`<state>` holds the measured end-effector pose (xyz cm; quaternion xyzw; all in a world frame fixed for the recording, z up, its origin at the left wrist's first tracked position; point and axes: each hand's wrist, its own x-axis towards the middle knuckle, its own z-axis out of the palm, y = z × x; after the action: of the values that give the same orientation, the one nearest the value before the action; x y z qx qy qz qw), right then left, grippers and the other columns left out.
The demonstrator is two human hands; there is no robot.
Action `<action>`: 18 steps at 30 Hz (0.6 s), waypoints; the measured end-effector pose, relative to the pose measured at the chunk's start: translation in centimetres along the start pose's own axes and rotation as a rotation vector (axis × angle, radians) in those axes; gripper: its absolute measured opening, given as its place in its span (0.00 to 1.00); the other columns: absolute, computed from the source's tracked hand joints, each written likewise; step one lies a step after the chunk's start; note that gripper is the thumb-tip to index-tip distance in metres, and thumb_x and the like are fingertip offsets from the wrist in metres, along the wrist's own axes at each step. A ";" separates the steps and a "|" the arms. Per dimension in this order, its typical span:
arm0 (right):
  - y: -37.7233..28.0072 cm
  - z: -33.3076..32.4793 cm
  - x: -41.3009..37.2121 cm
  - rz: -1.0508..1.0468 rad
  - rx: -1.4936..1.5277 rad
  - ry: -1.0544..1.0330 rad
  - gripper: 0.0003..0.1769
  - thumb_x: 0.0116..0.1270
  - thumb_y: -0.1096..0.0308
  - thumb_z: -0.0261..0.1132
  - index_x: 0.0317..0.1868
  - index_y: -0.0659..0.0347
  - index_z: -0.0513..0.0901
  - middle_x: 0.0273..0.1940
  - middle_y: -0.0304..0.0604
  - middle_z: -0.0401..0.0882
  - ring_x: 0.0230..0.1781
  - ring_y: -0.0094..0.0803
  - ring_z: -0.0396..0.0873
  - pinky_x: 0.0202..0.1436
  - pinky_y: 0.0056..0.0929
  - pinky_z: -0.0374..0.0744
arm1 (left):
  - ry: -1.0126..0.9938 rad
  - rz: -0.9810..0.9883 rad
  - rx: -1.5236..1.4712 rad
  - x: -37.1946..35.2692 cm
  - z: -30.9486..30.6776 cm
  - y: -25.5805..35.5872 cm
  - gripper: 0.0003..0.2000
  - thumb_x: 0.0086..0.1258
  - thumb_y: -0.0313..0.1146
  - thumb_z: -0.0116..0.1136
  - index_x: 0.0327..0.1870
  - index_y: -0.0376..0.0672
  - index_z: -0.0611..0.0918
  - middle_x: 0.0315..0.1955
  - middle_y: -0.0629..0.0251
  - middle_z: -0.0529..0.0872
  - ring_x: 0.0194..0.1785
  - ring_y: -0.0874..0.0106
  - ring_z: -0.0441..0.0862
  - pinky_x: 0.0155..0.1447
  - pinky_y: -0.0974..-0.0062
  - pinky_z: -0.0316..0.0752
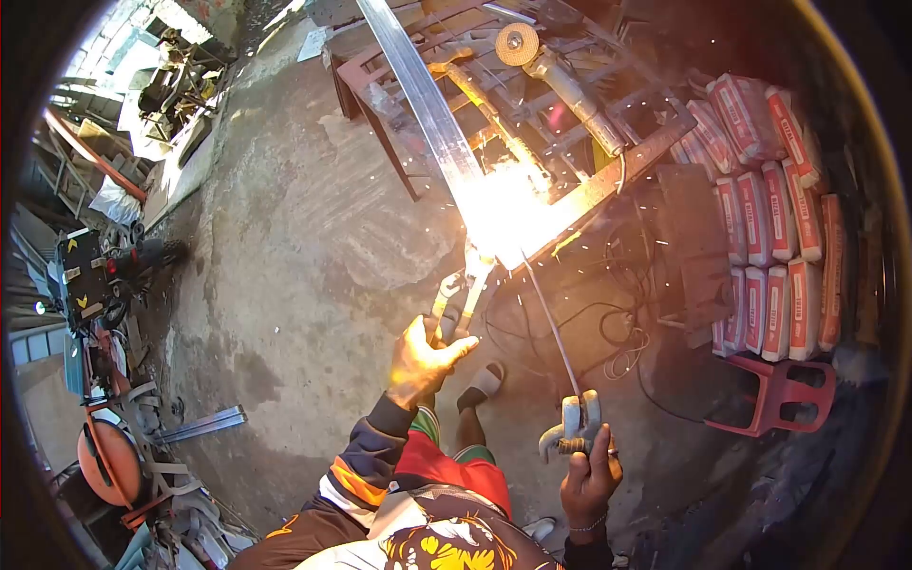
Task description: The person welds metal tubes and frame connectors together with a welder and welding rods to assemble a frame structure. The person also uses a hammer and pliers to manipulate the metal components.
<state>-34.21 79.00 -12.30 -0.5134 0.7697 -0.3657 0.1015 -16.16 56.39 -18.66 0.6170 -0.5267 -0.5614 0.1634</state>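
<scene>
Welding rod (552, 325) beyond right fingers (600, 450)

Shiny mtl bar (416, 85), rough flr (285, 218)

Sparks fly around a bright glow where the welding rod (553, 328) meets the metal frame (608, 185).

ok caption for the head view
White glare at a long silver bar; right hand aims a thin grey rod in a metal holder
</scene>
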 end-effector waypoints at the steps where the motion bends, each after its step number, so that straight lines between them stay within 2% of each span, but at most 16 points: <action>1: 0.5 0.2 -0.3 -0.029 0.024 0.025 0.29 0.73 0.64 0.60 0.72 0.58 0.69 0.36 0.54 0.77 0.29 0.52 0.76 0.31 0.43 0.74 | -0.005 0.000 0.020 -0.1 -0.2 0.5 0.25 0.55 0.42 0.79 0.40 0.33 0.77 0.24 0.62 0.84 0.24 0.76 0.82 0.29 0.74 0.78; 3: 0.8 0.2 -0.7 -0.018 0.034 0.031 0.29 0.73 0.64 0.60 0.72 0.57 0.68 0.38 0.54 0.77 0.29 0.52 0.76 0.32 0.43 0.75 | -0.008 0.030 0.063 -0.3 -0.3 0.9 0.26 0.55 0.41 0.79 0.44 0.30 0.77 0.25 0.61 0.84 0.24 0.75 0.82 0.29 0.74 0.78; 18: 0.8 1.0 -0.8 -0.007 0.026 0.023 0.27 0.74 0.61 0.59 0.70 0.58 0.70 0.37 0.53 0.78 0.31 0.52 0.79 0.31 0.44 0.76 | 0.003 0.044 0.075 -0.3 -0.4 1.1 0.25 0.56 0.40 0.78 0.41 0.30 0.77 0.23 0.61 0.84 0.24 0.75 0.82 0.29 0.75 0.78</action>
<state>-33.90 79.43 -13.70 -0.5103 0.7643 -0.3820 0.0980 -16.31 56.03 -17.48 0.6117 -0.5607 -0.5366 0.1533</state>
